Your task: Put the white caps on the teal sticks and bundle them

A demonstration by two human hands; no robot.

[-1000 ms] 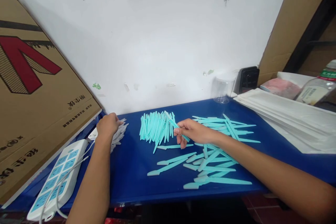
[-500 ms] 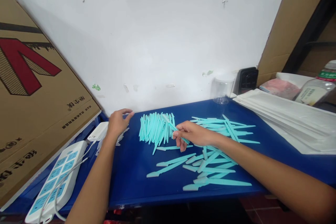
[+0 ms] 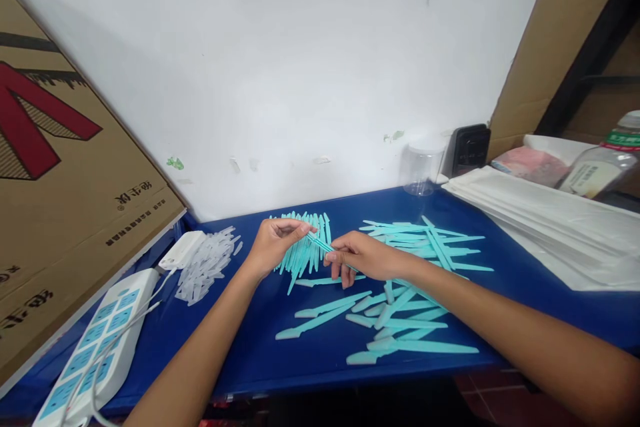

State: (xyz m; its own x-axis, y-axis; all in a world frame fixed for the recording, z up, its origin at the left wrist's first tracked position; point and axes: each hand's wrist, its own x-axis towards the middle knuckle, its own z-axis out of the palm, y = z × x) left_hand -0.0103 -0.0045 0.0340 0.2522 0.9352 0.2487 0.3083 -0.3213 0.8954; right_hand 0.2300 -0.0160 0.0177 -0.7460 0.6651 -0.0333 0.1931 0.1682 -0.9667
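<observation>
My right hand point(image 3: 353, 260) is closed around a few turquoise eyebrow razors point(image 3: 320, 242), their heads pointing up and left. At that head end my left hand point(image 3: 280, 240) pinches with thumb and fingers; whether a small clear piece sits between its fingertips cannot be made out. Behind my left hand lies a dense row of eyebrow razors point(image 3: 321, 230), partly hidden by it. More loose razors point(image 3: 415, 345) are scattered in front of and beyond my right hand. To the left lies a heap of small clear plastic caps point(image 3: 207, 267).
A white power strip point(image 3: 97, 347) with cables and a white adapter point(image 3: 183, 250) lie at the left, beside a large cardboard box point(image 3: 75, 213). A clear jar point(image 3: 423, 170) stands by the wall. White sheets or bags point(image 3: 550, 233) and a plastic bottle point(image 3: 600, 160) are at the right.
My left hand has moved right, from above the clear caps to the heads of the held razors, uncovering the cap heap. My right hand has barely moved.
</observation>
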